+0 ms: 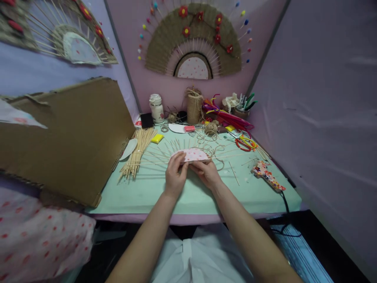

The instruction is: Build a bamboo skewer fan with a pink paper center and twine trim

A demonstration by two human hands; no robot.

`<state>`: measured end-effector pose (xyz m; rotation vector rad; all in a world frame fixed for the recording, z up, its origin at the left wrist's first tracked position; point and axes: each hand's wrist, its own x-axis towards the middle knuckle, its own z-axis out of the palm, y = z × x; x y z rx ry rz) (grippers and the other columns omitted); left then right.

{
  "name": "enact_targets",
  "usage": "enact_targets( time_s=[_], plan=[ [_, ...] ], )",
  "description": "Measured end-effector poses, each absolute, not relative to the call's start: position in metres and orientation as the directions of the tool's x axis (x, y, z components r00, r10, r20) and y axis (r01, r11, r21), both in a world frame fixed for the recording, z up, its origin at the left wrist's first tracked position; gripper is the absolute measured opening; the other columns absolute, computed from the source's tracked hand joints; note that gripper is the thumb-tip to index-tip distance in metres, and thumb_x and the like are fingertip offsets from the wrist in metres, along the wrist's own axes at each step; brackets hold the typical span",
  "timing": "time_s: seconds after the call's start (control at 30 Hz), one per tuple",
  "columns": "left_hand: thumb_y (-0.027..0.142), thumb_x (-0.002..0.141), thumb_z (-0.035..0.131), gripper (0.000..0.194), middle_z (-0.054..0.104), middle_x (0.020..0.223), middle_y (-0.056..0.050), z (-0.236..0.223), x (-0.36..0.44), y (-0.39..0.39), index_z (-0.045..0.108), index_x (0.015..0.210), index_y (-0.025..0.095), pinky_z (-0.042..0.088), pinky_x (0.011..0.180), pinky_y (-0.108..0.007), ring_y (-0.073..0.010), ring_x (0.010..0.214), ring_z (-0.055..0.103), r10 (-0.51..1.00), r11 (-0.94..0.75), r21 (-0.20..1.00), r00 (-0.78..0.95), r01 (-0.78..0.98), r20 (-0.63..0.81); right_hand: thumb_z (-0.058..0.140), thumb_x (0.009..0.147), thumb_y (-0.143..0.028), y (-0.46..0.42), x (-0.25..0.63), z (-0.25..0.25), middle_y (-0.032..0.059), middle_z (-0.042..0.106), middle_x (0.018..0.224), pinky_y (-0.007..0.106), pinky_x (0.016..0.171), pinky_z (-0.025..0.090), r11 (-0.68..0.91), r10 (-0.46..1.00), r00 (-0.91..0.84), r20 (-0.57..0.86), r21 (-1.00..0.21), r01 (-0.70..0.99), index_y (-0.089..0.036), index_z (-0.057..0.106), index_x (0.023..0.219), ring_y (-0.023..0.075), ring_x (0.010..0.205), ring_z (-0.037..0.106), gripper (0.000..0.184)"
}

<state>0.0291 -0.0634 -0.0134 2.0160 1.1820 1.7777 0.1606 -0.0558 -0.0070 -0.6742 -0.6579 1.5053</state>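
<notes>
Between my hands is a half-round fan base (196, 154) covered in pink dotted fabric, with thin wooden sticks (169, 146) fanning out from its curved edge. My left hand (176, 173) pinches its left part, fingers on the fabric face and thumb at the straight lower edge. My right hand (207, 173) grips the lower right edge, its fingertips partly hidden beneath the piece. The base is held just above the green tabletop (141, 200). Loose jute twine (219, 159) lies right behind it.
A bundle of sticks (140, 147) lies left, beside a cardboard sheet (67, 137). At right are a flower-patterned glue gun (268, 175) with a cord and scissors (244, 144). Behind stand a white bottle (156, 109), a twine-wrapped jar (193, 108) and pipe cleaners (229, 118). A finished fan (194, 39) hangs on the wall.
</notes>
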Motion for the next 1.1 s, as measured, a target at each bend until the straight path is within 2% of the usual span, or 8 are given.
enact_targets(
  time_s=[0.13, 0.37, 0.5, 0.67, 0.73, 0.87, 1.0, 1.1],
  plan=[
    [0.027, 0.086, 0.062, 0.055, 0.031, 0.15, -0.016, -0.016, 0.028, -0.069, 0.04, 0.136, 0.029, 0.057, 0.066, -0.027, -0.018, 0.097, 0.067, 0.691, -0.664, 0.695, -0.128, 0.276, 0.712, 0.083, 0.055, -0.017, -0.053, 0.165, -0.007, -0.0027, 0.074, 0.089, 0.031, 0.079, 0.058, 0.041, 0.998, 0.056, 0.004, -0.733, -0.679, -0.023, 0.068, 0.086, 0.0166, 0.087, 0.068, 0.035],
    [0.027, 0.078, 0.068, 0.04, 0.047, 0.098, -0.002, -0.014, 0.027, -0.063, 0.037, 0.104, 0.025, 0.048, 0.058, -0.018, -0.0093, 0.077, 0.058, 0.79, -0.489, 0.872, -0.414, 0.021, 0.453, 0.081, 0.056, -0.019, -0.048, 0.175, -0.01, -0.0074, 0.069, 0.081, 0.031, 0.077, 0.058, 0.146, 0.976, 0.216, -0.01, -0.705, -0.694, -0.026, 0.063, 0.084, 0.0128, 0.082, 0.064, 0.034],
    [0.024, 0.072, 0.073, 0.05, 0.043, 0.102, -0.002, -0.013, 0.028, -0.065, 0.035, 0.104, 0.026, 0.049, 0.065, -0.021, -0.0101, 0.083, 0.057, 0.693, -0.576, 0.815, -0.488, 0.066, 0.53, 0.081, 0.058, -0.023, -0.045, 0.178, -0.007, -0.0072, 0.068, 0.082, 0.028, 0.076, 0.058, 0.19, 0.96, 0.281, -0.016, -0.7, -0.689, -0.025, 0.062, 0.082, 0.0112, 0.08, 0.063, 0.03],
    [0.029, 0.075, 0.073, 0.06, 0.056, 0.095, -0.004, -0.016, 0.031, -0.064, 0.034, 0.121, 0.025, 0.051, 0.071, -0.026, -0.0153, 0.087, 0.064, 0.926, -0.327, 0.939, -0.232, -0.106, 0.297, 0.081, 0.057, -0.024, -0.045, 0.175, -0.004, -0.0062, 0.067, 0.081, 0.029, 0.07, 0.059, 0.176, 0.962, 0.271, -0.023, -0.708, -0.684, -0.024, 0.061, 0.082, 0.0127, 0.078, 0.064, 0.031],
    [0.03, 0.075, 0.074, 0.071, 0.059, 0.108, -0.008, -0.017, 0.032, -0.061, 0.03, 0.13, 0.026, 0.052, 0.078, -0.029, -0.0168, 0.091, 0.066, 0.974, -0.193, 0.952, -0.16, -0.236, 0.157, 0.081, 0.057, -0.024, -0.047, 0.171, -0.004, -0.0062, 0.067, 0.082, 0.028, 0.069, 0.059, 0.16, 0.967, 0.254, -0.027, -0.712, -0.683, -0.025, 0.062, 0.083, 0.0126, 0.078, 0.063, 0.032],
    [0.028, 0.07, 0.078, 0.084, 0.042, 0.141, -0.01, -0.014, 0.031, -0.057, 0.028, 0.137, 0.034, 0.05, 0.092, -0.032, -0.0182, 0.108, 0.063, 0.991, -0.062, 0.887, -0.131, -0.457, 0.003, 0.082, 0.056, -0.024, -0.05, 0.167, -0.005, -0.0058, 0.068, 0.083, 0.027, 0.068, 0.058, 0.12, 0.978, 0.204, -0.032, -0.717, -0.686, -0.024, 0.062, 0.08, 0.0128, 0.08, 0.063, 0.031],
    [0.018, 0.067, 0.079, 0.095, 0.048, 0.133, -0.007, -0.007, 0.029, -0.059, 0.022, 0.14, 0.041, 0.048, 0.096, -0.035, -0.017, 0.11, 0.062, 0.998, -0.008, 0.785, -0.051, -0.619, -0.03, 0.083, 0.056, -0.027, -0.051, 0.168, -0.006, -0.005, 0.069, 0.084, 0.029, 0.072, 0.058, 0.095, 0.985, 0.169, -0.034, -0.712, -0.696, -0.024, 0.064, 0.082, 0.0138, 0.081, 0.065, 0.032],
    [0.014, 0.065, 0.081, 0.084, 0.055, 0.122, -0.002, -0.004, 0.028, -0.059, 0.032, 0.129, 0.039, 0.048, 0.097, -0.039, -0.0141, 0.102, 0.064, 0.997, -0.04, 0.719, -0.077, -0.693, -0.019, 0.085, 0.056, -0.03, -0.051, 0.169, -0.007, -0.0063, 0.07, 0.085, 0.028, 0.073, 0.057, 0.1, 0.985, 0.168, -0.027, -0.708, -0.699, -0.025, 0.063, 0.083, 0.0122, 0.08, 0.065, 0.035]
  ],
)
